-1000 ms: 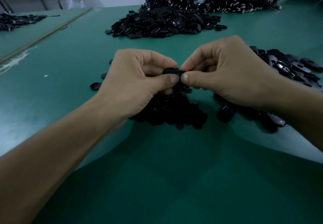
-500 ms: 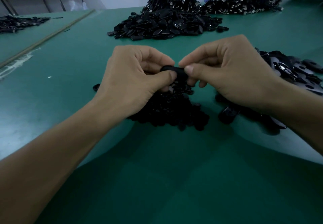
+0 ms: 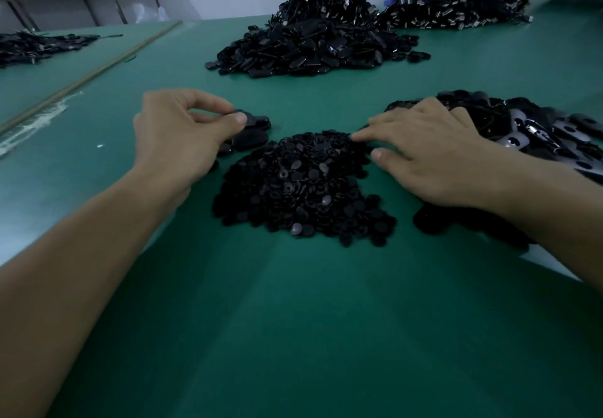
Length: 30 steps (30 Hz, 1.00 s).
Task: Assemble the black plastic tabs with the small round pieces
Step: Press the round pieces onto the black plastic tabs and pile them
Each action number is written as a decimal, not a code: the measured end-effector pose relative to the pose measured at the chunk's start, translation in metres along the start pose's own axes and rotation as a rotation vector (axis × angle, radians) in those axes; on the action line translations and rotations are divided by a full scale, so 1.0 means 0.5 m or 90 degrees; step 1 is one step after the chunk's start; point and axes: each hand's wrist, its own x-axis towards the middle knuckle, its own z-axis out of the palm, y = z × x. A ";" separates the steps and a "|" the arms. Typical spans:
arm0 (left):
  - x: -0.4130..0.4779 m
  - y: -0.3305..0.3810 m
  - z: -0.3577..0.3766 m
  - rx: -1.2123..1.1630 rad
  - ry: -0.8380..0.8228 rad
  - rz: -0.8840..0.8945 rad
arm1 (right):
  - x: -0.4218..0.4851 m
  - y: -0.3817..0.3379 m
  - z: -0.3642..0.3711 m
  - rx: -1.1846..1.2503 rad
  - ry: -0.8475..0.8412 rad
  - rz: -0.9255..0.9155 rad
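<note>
Left hand [image 3: 182, 130] is raised just above the counter [image 3: 293, 336], with thumb and index finger pinched on one black tab [image 3: 256, 120]; the other fingers are curled under. Right hand [image 3: 430, 156] lies palm down, fingers straight and spread, and holds nothing. Its index fingertip reaches the far right edge of the pile of small round pieces [image 3: 303, 185]. Whether it presses on a piece cannot be told.

1. Counter: a green surface that carries all parts. A long rail [image 3: 91, 74] runs diagonally along its left side.
2. Large heap [image 3: 313, 45]: black tabs and looped cords, far centre, well apart from both hands.
3. Second heap [image 3: 456, 9]: similar black parts, far right, just beside the large heap.
4. Third heap [image 3: 36, 45]: black parts beyond the rail, far left.
5. Pile of black tabs [image 3: 538, 130]: on the right, partly under the right hand and forearm. Some tabs show a pale glossy face with a round hole.
6. Pile of small round pieces: centre, between the two hands, made of black discs, a few showing grey.
7. Loose tabs [image 3: 249, 140]: a few lie on the counter just below the held tab, close to the far left edge of the pile of small round pieces.
</note>
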 end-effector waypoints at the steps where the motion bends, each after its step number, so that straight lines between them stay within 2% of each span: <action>1: 0.003 -0.004 -0.002 0.017 0.006 0.005 | 0.000 -0.001 0.000 -0.005 -0.002 0.002; 5: 0.007 -0.017 0.001 0.113 0.005 0.029 | 0.001 -0.005 0.000 0.017 0.024 0.035; 11: 0.011 -0.021 0.006 0.201 -0.019 0.057 | 0.002 0.000 0.004 0.000 -0.017 0.036; 14: 0.009 -0.023 0.006 0.224 -0.021 0.075 | 0.005 0.001 -0.001 0.003 0.027 0.022; 18: 0.005 -0.018 0.006 0.225 -0.005 0.083 | 0.007 0.006 -0.004 -0.006 0.055 0.029; 21: -0.004 -0.006 0.006 0.227 0.003 0.107 | 0.005 0.009 -0.008 -0.037 0.019 0.031; 30: -0.060 0.054 0.024 0.146 -0.033 0.247 | -0.009 0.026 -0.037 0.033 -0.039 0.006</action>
